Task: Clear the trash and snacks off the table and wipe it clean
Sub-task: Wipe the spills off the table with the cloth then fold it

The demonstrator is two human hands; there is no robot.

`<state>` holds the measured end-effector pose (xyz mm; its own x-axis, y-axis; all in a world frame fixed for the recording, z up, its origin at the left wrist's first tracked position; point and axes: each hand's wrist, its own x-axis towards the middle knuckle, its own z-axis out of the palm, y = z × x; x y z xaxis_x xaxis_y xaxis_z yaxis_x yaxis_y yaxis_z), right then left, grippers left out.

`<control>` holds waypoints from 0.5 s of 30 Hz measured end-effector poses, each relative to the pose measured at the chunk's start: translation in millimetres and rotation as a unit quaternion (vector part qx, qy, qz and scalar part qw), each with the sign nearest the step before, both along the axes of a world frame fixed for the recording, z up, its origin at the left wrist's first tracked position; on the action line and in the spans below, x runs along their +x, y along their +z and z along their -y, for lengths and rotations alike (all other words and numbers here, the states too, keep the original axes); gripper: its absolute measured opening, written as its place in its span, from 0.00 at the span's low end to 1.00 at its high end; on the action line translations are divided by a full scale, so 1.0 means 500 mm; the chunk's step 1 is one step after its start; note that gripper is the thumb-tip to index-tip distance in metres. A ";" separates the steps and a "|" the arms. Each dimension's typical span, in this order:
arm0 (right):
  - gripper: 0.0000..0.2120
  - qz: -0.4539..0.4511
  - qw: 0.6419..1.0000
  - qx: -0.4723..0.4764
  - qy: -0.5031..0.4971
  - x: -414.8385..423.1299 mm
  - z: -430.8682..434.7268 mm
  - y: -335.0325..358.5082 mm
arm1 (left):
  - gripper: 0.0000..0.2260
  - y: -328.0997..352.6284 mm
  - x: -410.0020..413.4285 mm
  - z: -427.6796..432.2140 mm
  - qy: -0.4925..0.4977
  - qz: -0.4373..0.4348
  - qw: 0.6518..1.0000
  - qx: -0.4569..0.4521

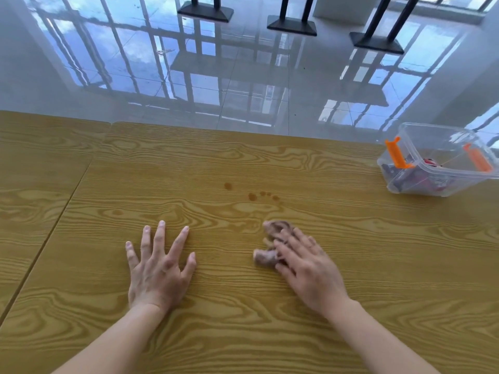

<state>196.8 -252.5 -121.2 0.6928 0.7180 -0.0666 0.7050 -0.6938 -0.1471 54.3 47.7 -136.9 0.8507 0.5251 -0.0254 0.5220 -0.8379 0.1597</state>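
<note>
My left hand [158, 268] lies flat on the wooden table [351, 252] with fingers spread, holding nothing. My right hand [307, 268] presses a crumpled brownish-pink cloth [266, 256] onto the table with straight fingers; the cloth sticks out past the fingertips, blurred. A few brown stain drops [252, 196] sit on the wood just beyond the cloth, the largest [228, 186] further left. A clear plastic bin with orange latches [437, 160] stands at the far right edge, with wrappers and snack packets inside.
A seam [67, 201] runs between this table and a second one on the left. Beyond the far table edge is a glossy tiled floor [243, 76] with black table bases [291, 25] standing on it.
</note>
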 end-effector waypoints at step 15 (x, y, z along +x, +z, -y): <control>0.24 0.007 0.999 0.015 0.046 -0.020 -0.022 -0.011 | 0.28 -0.003 -0.002 0.000 -0.003 0.007 1.000 0.001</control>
<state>186.7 -241.4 -126.5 0.6250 0.7799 -0.0342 0.7674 -0.6219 -0.1559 53.1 48.0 -138.3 0.8539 0.5202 -0.0130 0.5150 -0.8412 0.1648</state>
